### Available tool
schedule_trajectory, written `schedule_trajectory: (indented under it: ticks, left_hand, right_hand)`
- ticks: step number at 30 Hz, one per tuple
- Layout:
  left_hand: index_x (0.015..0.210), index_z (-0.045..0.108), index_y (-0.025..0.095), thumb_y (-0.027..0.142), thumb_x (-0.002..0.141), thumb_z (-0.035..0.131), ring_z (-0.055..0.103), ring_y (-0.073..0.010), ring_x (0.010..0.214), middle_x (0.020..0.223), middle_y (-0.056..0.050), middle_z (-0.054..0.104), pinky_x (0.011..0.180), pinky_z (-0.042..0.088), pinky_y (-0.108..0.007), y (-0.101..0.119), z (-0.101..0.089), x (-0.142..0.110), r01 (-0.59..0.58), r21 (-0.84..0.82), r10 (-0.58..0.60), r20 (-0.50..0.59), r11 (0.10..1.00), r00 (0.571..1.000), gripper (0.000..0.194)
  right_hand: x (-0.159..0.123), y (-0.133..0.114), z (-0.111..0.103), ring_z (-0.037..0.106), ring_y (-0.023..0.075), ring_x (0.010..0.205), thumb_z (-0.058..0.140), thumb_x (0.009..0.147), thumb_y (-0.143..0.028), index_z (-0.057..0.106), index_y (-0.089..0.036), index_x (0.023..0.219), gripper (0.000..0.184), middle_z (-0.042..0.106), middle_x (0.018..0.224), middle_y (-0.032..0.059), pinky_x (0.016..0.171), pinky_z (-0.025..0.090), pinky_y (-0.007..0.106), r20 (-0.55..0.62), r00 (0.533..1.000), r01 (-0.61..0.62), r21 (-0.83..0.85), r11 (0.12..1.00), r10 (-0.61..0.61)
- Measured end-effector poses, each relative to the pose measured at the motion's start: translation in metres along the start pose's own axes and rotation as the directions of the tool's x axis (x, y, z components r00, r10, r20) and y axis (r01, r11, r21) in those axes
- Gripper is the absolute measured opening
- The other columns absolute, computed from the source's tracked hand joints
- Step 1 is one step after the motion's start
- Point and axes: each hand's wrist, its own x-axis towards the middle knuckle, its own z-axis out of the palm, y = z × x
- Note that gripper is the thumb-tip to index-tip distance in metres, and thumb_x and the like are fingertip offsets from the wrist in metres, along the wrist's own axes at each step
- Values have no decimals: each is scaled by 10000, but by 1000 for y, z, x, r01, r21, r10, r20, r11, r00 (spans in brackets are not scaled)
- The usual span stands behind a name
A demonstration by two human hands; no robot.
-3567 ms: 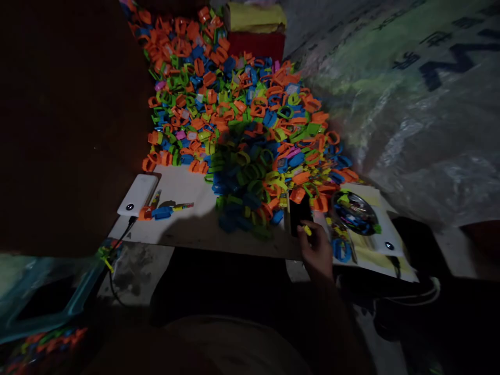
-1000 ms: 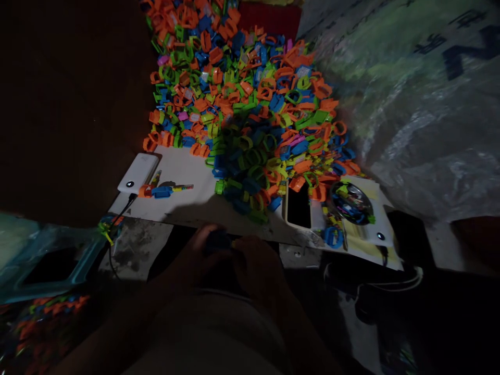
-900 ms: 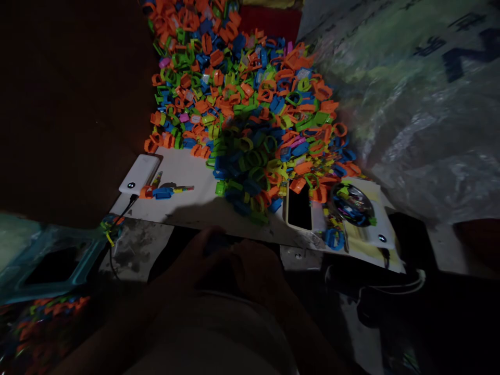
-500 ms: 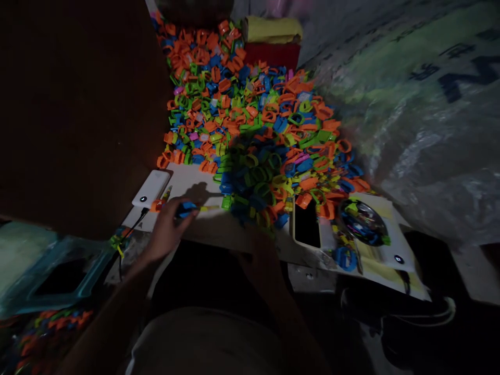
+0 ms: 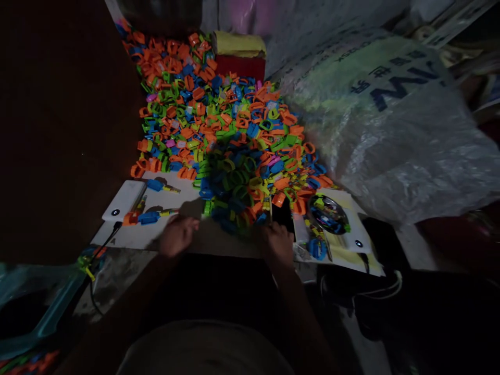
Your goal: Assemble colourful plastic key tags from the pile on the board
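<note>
My left hand hovers at the board's front edge, its fingers loosely bent and nothing visible in them. Left of it, a blue toy watch with a yellow patterned tube lies on the pale board. Another blue toy watch with a similar tube is just behind, and an orange toy watch rests beside the white power bank. My right hand is over the near end of a dark phone, fingers curled down; what they hold, if anything, is dim and hidden.
A large heap of coloured toy watches covers the back of the board. At right stand a round bowl of small pieces and a second power bank. A big clear plastic bag bulges behind them. A brown panel walls the left.
My left hand has let go of the blue toy watch, which now lies on the board, and has drawn right. My right hand has moved to the phone. The view has shifted right.
</note>
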Motion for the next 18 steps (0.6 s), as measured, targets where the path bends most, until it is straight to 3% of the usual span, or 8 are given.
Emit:
schedule_trajectory:
  ticks: [2, 4, 7, 12, 18]
  left_hand:
    - [719, 663, 214, 322, 945, 406, 615, -185, 743, 686, -20, 647, 759, 450, -325, 14, 29, 7, -41, -11, 42, 72, 999, 997, 359]
    - [846, 696, 211, 334, 927, 479, 623, -208, 839, 833, -37, 693, 776, 451, -343, 23, 51, 15, -68, -22, 70, 98, 997, 993, 262]
    - [1034, 693, 243, 326, 900, 559, 599, -247, 962, 1031, -56, 691, 823, 445, -380, 28, 67, 22, -106, -37, 109, 124, 994, 986, 206]
    - [982, 713, 222, 323, 872, 604, 564, -280, 1000, 1055, -104, 654, 873, 442, -425, 19, 66, 16, -108, -57, 114, 126, 993, 985, 185]
    - [908, 672, 195, 286, 849, 606, 578, -238, 1052, 1144, -96, 626, 904, 479, -365, 10, 52, 4, -51, -223, 74, 95, 973, 993, 127]
  right_hand:
    - [9, -8, -2, 513, 244, 870, 601, 855, -278, 710, -230, 871, 120, 656, 953, 114, 696, 287, 355, 78, 997, -7, -39, 999, 10]
    - [16, -17, -6, 523, 253, 916, 600, 860, -302, 707, -200, 886, 150, 660, 980, 123, 722, 289, 361, 157, 986, -46, -76, 996, 57]
    - [20, -22, -12, 521, 256, 983, 560, 892, -324, 699, -167, 938, 215, 659, 1038, 129, 753, 288, 359, 240, 965, -79, -107, 991, 103]
    - [18, -17, -21, 519, 257, 989, 494, 921, -278, 683, -165, 985, 229, 653, 1060, 126, 744, 280, 355, 252, 959, -100, -127, 987, 130]
    - [16, -15, -19, 510, 261, 1024, 462, 946, -352, 648, -174, 1067, 284, 627, 1137, 126, 778, 291, 360, 289, 954, -60, -85, 995, 82]
